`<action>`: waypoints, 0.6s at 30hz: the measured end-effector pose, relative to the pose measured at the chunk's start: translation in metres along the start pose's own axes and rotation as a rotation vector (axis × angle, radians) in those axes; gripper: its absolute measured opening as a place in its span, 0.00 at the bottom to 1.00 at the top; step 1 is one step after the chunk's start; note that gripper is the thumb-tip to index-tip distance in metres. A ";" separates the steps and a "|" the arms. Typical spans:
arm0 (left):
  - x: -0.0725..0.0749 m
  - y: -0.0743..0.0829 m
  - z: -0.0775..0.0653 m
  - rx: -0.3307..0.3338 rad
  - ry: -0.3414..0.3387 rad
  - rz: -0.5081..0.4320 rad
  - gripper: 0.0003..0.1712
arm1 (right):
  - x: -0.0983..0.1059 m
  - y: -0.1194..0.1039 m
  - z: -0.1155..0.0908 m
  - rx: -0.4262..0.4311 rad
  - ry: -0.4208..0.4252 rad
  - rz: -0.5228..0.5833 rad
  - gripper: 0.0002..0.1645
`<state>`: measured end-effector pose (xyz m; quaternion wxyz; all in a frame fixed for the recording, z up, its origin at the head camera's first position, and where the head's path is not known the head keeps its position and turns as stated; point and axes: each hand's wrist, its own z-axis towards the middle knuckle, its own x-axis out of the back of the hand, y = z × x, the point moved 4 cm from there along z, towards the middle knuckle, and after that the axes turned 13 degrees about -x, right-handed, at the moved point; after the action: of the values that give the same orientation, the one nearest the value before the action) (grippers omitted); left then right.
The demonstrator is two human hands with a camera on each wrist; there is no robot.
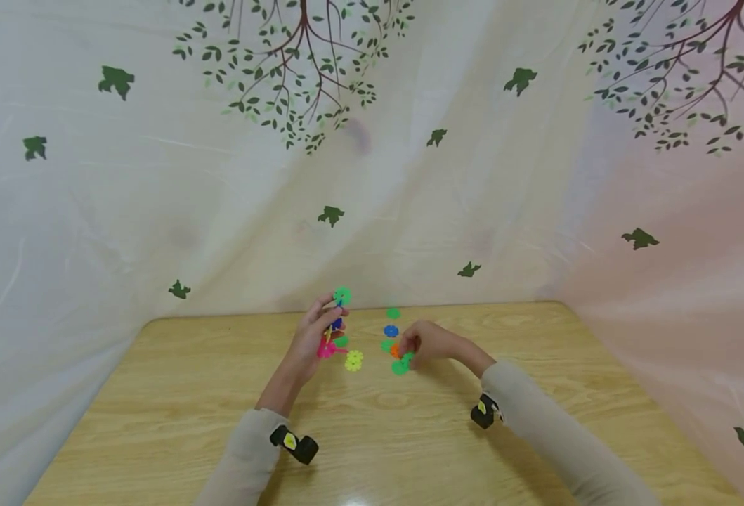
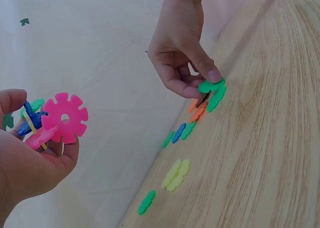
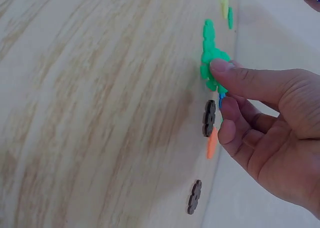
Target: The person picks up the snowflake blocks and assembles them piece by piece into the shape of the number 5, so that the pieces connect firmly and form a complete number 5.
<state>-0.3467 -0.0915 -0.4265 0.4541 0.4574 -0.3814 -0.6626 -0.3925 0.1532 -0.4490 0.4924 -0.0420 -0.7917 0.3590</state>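
My left hand (image 1: 305, 341) holds up a joined cluster of toothed plastic snowflake discs above the table. A pink disc (image 2: 76, 111) faces outward in the left wrist view, with blue (image 2: 32, 124) and green pieces behind it and a thin yellow one among them. Over the tabletop, my right hand (image 1: 433, 341) pinches a green snowflake disc (image 3: 218, 56) between thumb and fingers. Another green disc (image 3: 208, 32) stands right against it; whether the two are joined I cannot tell. Fingers partly cover the orange disc (image 1: 395, 351).
Loose discs lie on the wooden table (image 1: 372, 422): yellow (image 1: 354, 360), blue (image 1: 391, 330), several green ones such as the far green disc (image 1: 393, 313), and brown discs (image 3: 195, 197) near my right hand. A patterned cloth (image 1: 384, 232) hangs behind the table's far edge.
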 end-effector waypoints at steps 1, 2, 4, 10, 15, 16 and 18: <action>0.000 0.000 0.000 -0.003 -0.002 -0.001 0.21 | 0.001 0.000 0.000 0.005 -0.004 -0.001 0.09; 0.000 -0.001 0.001 -0.005 -0.003 -0.003 0.21 | 0.002 0.000 0.000 0.014 -0.007 0.000 0.08; 0.001 -0.001 0.001 -0.009 -0.003 -0.006 0.21 | 0.003 0.000 -0.001 0.027 -0.017 0.005 0.06; 0.001 -0.002 0.002 -0.003 -0.007 -0.018 0.21 | 0.009 0.002 -0.002 0.010 -0.038 0.045 0.04; 0.002 -0.003 0.003 -0.003 -0.005 -0.009 0.21 | 0.013 -0.001 -0.006 -0.021 -0.054 0.140 0.04; 0.002 -0.003 0.003 -0.004 -0.006 -0.005 0.21 | 0.013 -0.003 -0.007 -0.018 -0.060 0.158 0.03; 0.002 -0.004 0.003 -0.002 -0.004 -0.002 0.21 | 0.014 -0.006 -0.008 -0.017 -0.077 0.203 0.03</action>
<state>-0.3511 -0.0919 -0.4298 0.4531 0.4560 -0.3811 -0.6644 -0.3913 0.1590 -0.4326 0.4223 -0.1123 -0.8048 0.4017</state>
